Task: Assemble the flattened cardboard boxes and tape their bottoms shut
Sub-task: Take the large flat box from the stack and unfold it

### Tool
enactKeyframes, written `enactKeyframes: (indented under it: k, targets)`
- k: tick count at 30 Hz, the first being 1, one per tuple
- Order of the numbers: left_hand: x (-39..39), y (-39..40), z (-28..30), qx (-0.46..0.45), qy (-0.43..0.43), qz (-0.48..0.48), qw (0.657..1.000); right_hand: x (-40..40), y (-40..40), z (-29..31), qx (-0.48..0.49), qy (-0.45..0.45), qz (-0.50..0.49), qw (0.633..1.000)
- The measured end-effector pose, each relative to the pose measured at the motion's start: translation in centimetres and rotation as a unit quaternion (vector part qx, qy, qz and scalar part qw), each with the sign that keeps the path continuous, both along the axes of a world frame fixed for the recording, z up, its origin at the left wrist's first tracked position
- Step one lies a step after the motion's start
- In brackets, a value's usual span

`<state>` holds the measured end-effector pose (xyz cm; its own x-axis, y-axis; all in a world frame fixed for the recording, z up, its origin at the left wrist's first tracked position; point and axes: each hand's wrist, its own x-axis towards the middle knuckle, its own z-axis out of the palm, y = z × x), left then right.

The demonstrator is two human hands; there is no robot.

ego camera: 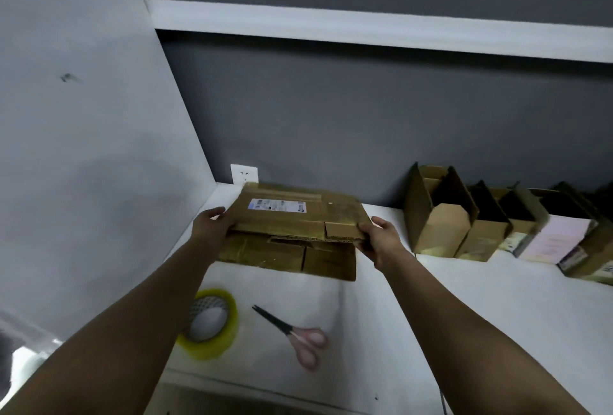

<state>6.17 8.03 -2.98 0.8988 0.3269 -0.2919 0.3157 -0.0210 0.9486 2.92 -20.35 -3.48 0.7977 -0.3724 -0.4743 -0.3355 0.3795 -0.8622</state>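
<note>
Flattened cardboard box (292, 212): brown corrugated sheet, fluted edge exposed along near side, white printed label on top face, text unreadable. Held level just above stack of flattened boxes (288, 257) at back left of white tabletop (414, 315). Left hand (212, 227) grips left edge, fingers curled under and hidden, thumb on top. Right hand (381, 238) grips near right corner, fingers likewise hidden beneath flap. Stack below glossy with old tape; layer count hard to make out. Tape roll (215, 323): yellowish translucent ring, partly covered by left forearm. Scissors (295, 335): dark blades closed, pink handles. Assembled boxes (481, 225) in row along grey wall, flaps upright, far end cut off at frame edge.
</note>
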Motion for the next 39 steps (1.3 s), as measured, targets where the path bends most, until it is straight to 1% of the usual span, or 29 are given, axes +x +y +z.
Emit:
enactKeyframes:
  k: [3,6,8,11,14,16,18,21,23,25,27,30,32,34,36,37,39]
  targets:
    - [-3.0,-0.5,2.1,-0.058,-0.008,-0.018,0.998,-3.4,-0.8,2.0,-0.02,-0.019,-0.007,1.0]
    - [-6.9,-1.3,3.6,-0.068,-0.015,-0.109,0.992,-7.4,-2.6,3.4,-0.042,-0.041,-0.004,0.998]
    - [-9.8,-2.4,4.0,-0.099,0.002,-0.156,0.983,-10.5,-4.0,4.0,-0.062,-0.045,-0.004,0.997]
    - [-13.0,-4.4,4.1,-0.157,0.062,-0.155,0.973,-14.9,-5.8,4.2,-0.092,-0.036,-0.008,0.995]
    - [-15.4,-6.5,4.1,-0.179,0.091,-0.148,0.968,-18.9,-7.7,4.6,-0.092,-0.036,-0.012,0.995]
    - [-16.5,-7.5,4.3,-0.194,0.104,-0.155,0.963,-21.1,-8.8,4.9,-0.097,-0.042,0.042,0.994]
    - [-17.2,-8.5,4.9,-0.198,0.113,-0.17,0.959,-23.1,-9.9,5.3,-0.088,-0.067,0.109,0.988]
    - [-18.0,-9.3,5.8,-0.212,0.119,-0.182,0.953,-25.3,-11.8,5.8,-0.05,-0.116,0.154,0.98]
    - [-18.2,-9.5,6.3,-0.208,0.113,-0.2,0.951,-26.1,-12.5,6.3,-0.085,-0.119,0.193,0.97]
    - [-18.5,-10.0,7.0,-0.191,0.111,-0.216,0.951,-26.6,-12.7,6.3,-0.164,-0.107,0.221,0.956]
    - [-18.9,-10.6,7.7,-0.178,0.113,-0.242,0.947,-26.6,-12.5,6.2,-0.215,-0.103,0.192,0.952]
    - [-19.8,-12.0,8.7,-0.19,0.091,-0.294,0.932,-26.4,-11.3,6.3,-0.235,-0.094,0.131,0.959]
    - [-20.2,-12.9,8.8,-0.189,0.06,-0.291,0.936,-26.4,-10.4,6.6,-0.256,-0.087,0.092,0.958]
    - [-20.8,-13.5,8.5,-0.182,0.024,-0.286,0.94,-26.1,-10.0,6.8,-0.334,-0.075,0.052,0.938]
    - [-21.3,-13.7,8.1,-0.147,0.011,-0.299,0.943,-25.9,-10.1,7.2,-0.411,-0.047,0.041,0.909]
    - [-21.5,-13.7,7.7,-0.109,0.009,-0.319,0.941,-25.8,-10.3,7.5,-0.43,-0.027,0.047,0.901]
    - [-21.9,-13.7,7.6,-0.03,0.011,-0.358,0.933,-25.6,-10.9,8.0,-0.43,0.016,0.065,0.9]
